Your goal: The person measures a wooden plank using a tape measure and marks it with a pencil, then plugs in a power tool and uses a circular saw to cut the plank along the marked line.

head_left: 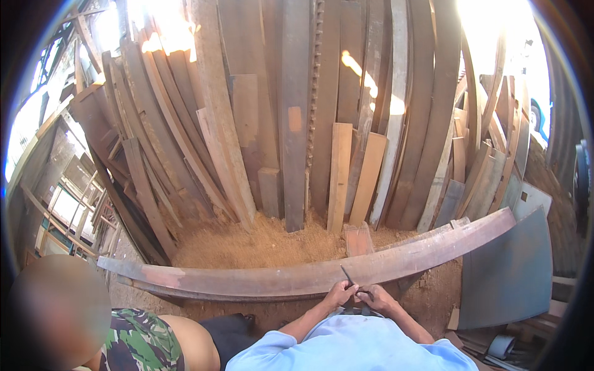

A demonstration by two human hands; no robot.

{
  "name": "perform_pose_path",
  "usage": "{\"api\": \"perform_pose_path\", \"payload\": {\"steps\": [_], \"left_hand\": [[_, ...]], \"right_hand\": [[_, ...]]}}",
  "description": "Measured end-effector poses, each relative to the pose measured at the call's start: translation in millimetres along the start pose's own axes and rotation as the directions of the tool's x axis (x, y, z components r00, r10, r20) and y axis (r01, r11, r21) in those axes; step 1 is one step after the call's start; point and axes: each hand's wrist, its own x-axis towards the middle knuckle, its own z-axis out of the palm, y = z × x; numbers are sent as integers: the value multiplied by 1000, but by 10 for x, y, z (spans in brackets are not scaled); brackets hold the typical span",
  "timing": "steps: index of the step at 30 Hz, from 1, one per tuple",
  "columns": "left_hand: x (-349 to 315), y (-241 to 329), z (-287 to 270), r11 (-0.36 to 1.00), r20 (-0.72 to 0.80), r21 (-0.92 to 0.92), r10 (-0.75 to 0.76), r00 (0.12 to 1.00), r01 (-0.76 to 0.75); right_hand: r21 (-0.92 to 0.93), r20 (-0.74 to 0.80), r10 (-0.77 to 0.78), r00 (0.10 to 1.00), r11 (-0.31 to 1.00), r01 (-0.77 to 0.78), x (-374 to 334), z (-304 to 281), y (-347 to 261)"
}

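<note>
My left hand (339,294) is closed around a thin dark stick-like tool (346,274), whose tip points up and away from me. Just beside it, my right hand (376,298) is also closed, its fingers meeting the left ones near the tool's lower end. A dark bit shows at the right fingers, too small to name. Both hands are at the near edge of a long wooden beam (247,281), which lies crosswise in front of me. Whether they touch the beam I cannot tell.
Many planks (297,123) lean upright beyond the beam, with sawdust (272,244) at their feet. At my left sits a person in a camouflage shirt (145,340). A dark grey sheet (507,272) stands at the beam's right end, near scrap pieces (501,346).
</note>
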Motion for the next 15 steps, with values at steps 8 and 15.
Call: {"api": "perform_pose_path", "payload": {"steps": [8, 15], "left_hand": [[184, 504, 702, 928, 170, 317, 148, 974, -197], [339, -434, 205, 400, -106, 912, 25, 994, 87]], "right_hand": [[59, -279, 62, 958, 997, -47, -637, -277, 400], [232, -523, 628, 576, 755, -613, -1849, 202, 2181]]}}
